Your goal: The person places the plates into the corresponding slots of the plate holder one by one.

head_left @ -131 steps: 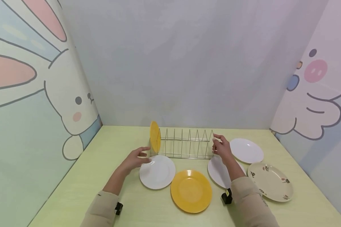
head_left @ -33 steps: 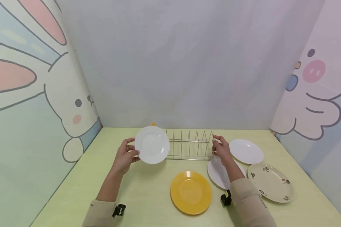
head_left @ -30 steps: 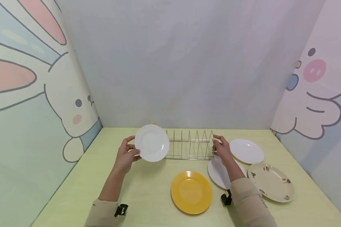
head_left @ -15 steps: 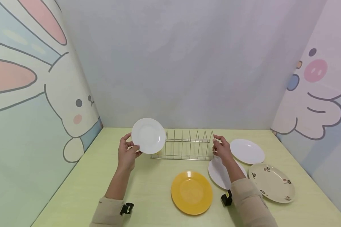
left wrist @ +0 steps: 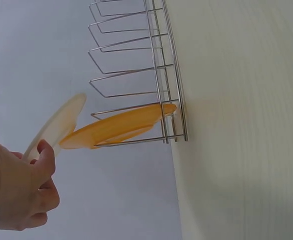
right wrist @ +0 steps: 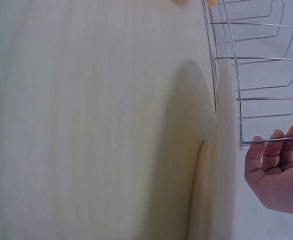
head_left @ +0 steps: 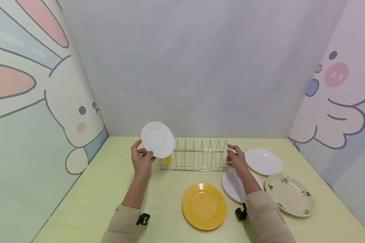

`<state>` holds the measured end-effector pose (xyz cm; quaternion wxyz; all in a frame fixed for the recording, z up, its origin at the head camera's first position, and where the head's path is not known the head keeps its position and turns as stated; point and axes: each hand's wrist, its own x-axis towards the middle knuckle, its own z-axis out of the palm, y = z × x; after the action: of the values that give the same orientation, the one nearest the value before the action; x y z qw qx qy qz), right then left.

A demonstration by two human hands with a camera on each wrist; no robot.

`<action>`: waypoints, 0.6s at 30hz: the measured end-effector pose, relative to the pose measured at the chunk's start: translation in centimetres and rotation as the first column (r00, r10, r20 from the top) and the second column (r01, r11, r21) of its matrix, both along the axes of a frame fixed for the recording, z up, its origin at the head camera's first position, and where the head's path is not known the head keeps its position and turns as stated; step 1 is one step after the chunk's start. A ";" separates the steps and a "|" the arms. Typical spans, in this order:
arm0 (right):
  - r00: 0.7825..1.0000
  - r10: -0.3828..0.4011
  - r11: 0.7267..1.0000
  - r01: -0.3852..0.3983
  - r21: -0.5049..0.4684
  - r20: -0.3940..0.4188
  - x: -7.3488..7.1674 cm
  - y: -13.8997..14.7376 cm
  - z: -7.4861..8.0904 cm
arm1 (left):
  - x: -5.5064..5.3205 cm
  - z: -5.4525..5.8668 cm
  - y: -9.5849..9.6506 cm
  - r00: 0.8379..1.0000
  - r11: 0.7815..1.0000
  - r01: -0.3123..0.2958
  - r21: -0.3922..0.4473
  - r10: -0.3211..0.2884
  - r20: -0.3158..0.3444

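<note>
My left hand (head_left: 142,163) pinches a small white plate (head_left: 158,139) by its lower left edge, thumb on the near face. The plate is tilted, raised over the left end of a wire dish rack (head_left: 197,170). Behind it a yellow plate (head_left: 166,160) stands in the rack's leftmost slot, its top hidden in the head view. In the left wrist view the white plate (left wrist: 56,125) is close to the outer rim of the yellow plate (left wrist: 119,125); whether they touch I cannot tell. My right hand (head_left: 237,158) grips the rack's right end wire, fingers curled round it (right wrist: 281,172).
A second yellow plate (head_left: 204,206) lies flat in front of the rack. Under my right forearm is a white plate (head_left: 233,185). Farther right lie another white plate (head_left: 264,161) and a cream patterned plate (head_left: 289,195). A grey wall (head_left: 197,74) rises behind the rack.
My left hand has picked the white plate up from the table, then raised it and turned it more edge-on, slightly leftward. My right hand has stayed on the rack's end.
</note>
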<state>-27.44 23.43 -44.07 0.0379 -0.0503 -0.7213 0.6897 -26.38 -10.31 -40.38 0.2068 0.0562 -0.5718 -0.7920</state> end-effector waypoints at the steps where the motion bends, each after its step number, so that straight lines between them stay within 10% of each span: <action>1: 1.000 -0.003 1.000 0.003 -0.004 0.000 -0.2 0.1 -0.2 | -0.1 -0.1 0.3 1.000 1.000 -0.010 -0.007 0.009 -0.012; 18: 0.999 -0.041 0.999 0.041 0.004 -0.023 -1.4 0.4 -2.2 | -0.9 -2.3 3.5 0.995 0.983 -0.094 -0.157 0.088 -0.046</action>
<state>-28.82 23.85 -46.23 0.0606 -0.0573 -0.7211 0.6878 -27.29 -6.79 -42.72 0.2576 0.0504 -0.6259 -0.7344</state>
